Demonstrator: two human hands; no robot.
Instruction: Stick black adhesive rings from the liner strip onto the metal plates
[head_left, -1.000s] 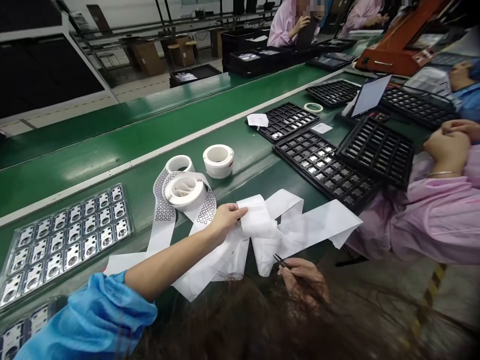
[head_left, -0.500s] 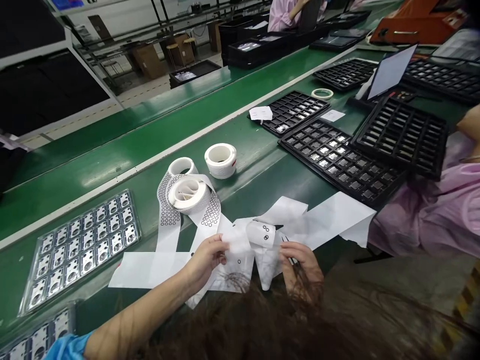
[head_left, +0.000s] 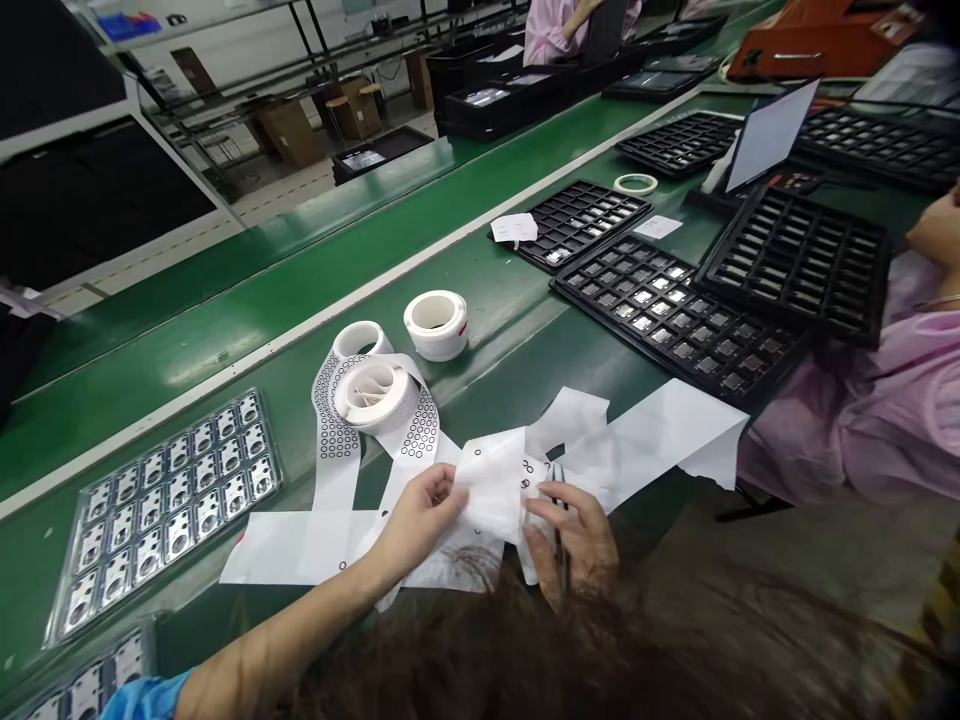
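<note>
My left hand (head_left: 420,515) pinches a white backing strip (head_left: 495,480) dotted with small black ring stickers, at the near edge of the green bench. My right hand (head_left: 574,535) grips dark tweezers (head_left: 559,500) and also presses its fingers on the same strip. The strip unwinds from a white roll (head_left: 373,392) a little farther back and trails right as a long blank tail (head_left: 667,430). My own hair hides the lower part of both hands.
Two more white rolls (head_left: 436,322) stand behind. A clear tray of metal parts (head_left: 169,495) lies at the left. Black compartment trays (head_left: 675,320) fill the right, next to a person's pink sleeve (head_left: 862,420). A green conveyor (head_left: 300,260) runs behind.
My left hand pulled back from the far strip to the near edge. My right hand rose with the tweezers and met the strip. The camera tilted down.
</note>
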